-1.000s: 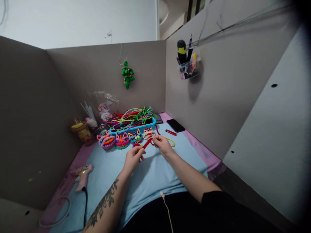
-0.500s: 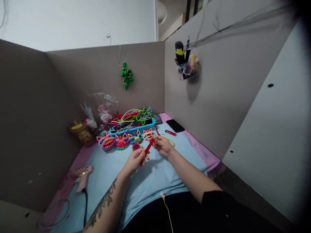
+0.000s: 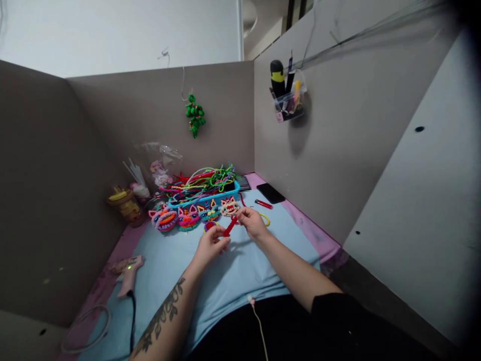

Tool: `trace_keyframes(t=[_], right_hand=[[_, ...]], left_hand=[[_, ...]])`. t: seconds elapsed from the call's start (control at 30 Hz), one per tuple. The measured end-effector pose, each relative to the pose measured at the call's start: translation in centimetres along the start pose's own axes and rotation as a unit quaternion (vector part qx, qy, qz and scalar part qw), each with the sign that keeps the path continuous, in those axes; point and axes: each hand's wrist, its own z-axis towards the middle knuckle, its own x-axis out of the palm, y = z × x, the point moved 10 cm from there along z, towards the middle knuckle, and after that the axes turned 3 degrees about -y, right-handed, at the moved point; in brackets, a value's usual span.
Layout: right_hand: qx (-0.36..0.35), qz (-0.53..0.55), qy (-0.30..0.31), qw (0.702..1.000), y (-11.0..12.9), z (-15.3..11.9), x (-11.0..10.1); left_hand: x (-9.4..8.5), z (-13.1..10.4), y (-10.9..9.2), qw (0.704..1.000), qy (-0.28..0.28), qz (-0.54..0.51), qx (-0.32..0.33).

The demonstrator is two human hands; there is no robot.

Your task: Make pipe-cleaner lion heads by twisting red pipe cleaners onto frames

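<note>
Red strip [image 3: 230, 227] slants above blue-covered worktop [image 3: 270, 260]. My left hand [image 3: 211, 244] seems to pinch near end, detail small; my right hand [image 3: 251, 223] pinches far end. Uneven pull could slip it loose. Fuzzy faces [image 3: 188, 219] beyond, far left.

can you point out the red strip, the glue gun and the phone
red strip [image 3: 231, 226], head view, middle of its length
glue gun [image 3: 130, 276], head view, on its handle
phone [image 3: 271, 193], head view, middle of its dark face
</note>
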Motion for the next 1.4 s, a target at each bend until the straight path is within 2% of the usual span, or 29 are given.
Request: trace_keyframes(t=[0.1,0.17,0.3,0.43,0.57,0.7,0.83,1.0,1.27,1.4], right_hand=[[0.020,-0.004,-0.007,1.000,-0.6,0.1,-0.3],[0.038,-0.001,-0.010,0.999,-0.9,0.0,-0.4],[0.059,-0.006,-0.013,0.998,-0.9,-0.2,-0.4],[0.035,-0.032,-0.002,0.999,-0.1,-0.1,-0.2],[0.026,-0.026,0.001,0.999,0.5,-0.1,0.0],[0.061,0.039,-0.007,0.997,0.0,-0.3,0.1],[0.095,0.085,0.024,0.992,-0.6,-0.4,0.6],[0.088,0.093,0.045,0.991,-0.2,-0.5,1.1],[0.094,0.094,0.039,0.990,-0.3,-0.7,1.1],[0.101,0.107,0.059,0.987,-0.5,-0.9,1.4]], left_hand=[[-1.2,0.3,0.2,0.998,-0.053,0.026,0.005],[-1.7,0.3,0.2,0.997,-0.066,0.033,0.008],[-1.8,0.3,0.1,0.997,-0.064,0.043,0.014],[-1.5,0.3,0.1,0.998,-0.051,0.032,0.014],[-1.0,0.2,0.3,1.000,-0.025,-0.001,-0.006],[0.1,0.0,0.3,0.999,0.024,-0.023,-0.023],[1.0,-0.2,0.3,0.997,0.065,-0.026,-0.026],[2.0,-0.7,0.3,0.992,0.117,-0.036,-0.025],[2.7,-1.4,0.2,0.987,0.146,-0.041,-0.053],[3.3,-2.0,-0.2,0.979,0.189,-0.053,-0.055]])
